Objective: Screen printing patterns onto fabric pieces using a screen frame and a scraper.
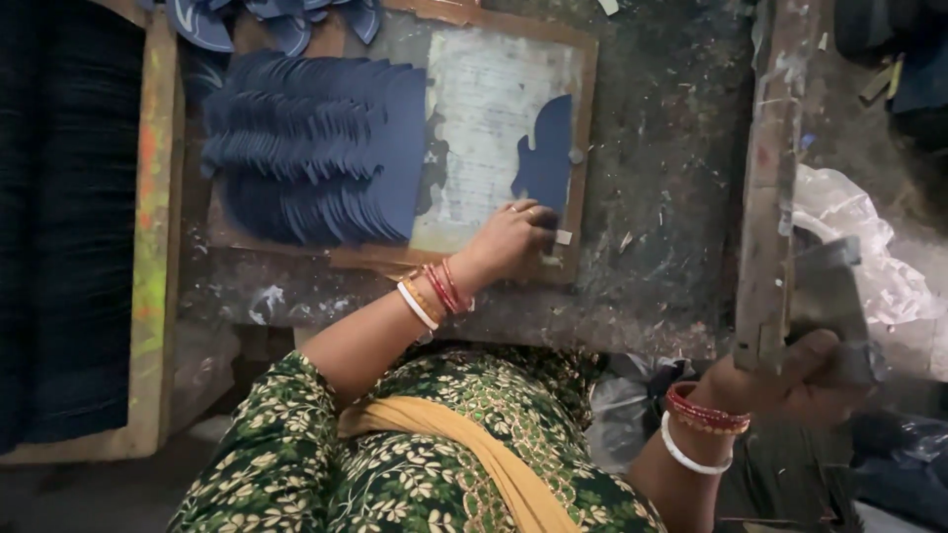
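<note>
My left hand (512, 242) rests on a pale, worn board (484, 109) set in a wooden frame, with its fingers curled on the lower end of a dark blue cut piece (546, 158) that lies flat on the board. Red and white bangles are on the wrist. My right hand (790, 380) is low at the right. It grips the end of an upright wooden bar (768, 197) together with a flat grey piece (828, 296).
A fanned stack of several dark blue cut pieces (316, 148) covers the board's left part. More blue pieces (276, 20) lie at the top. A wooden-edged rack of dark sheets (79, 227) stands at the left. Crumpled white plastic (854, 222) lies at the right on the stained bench (662, 178).
</note>
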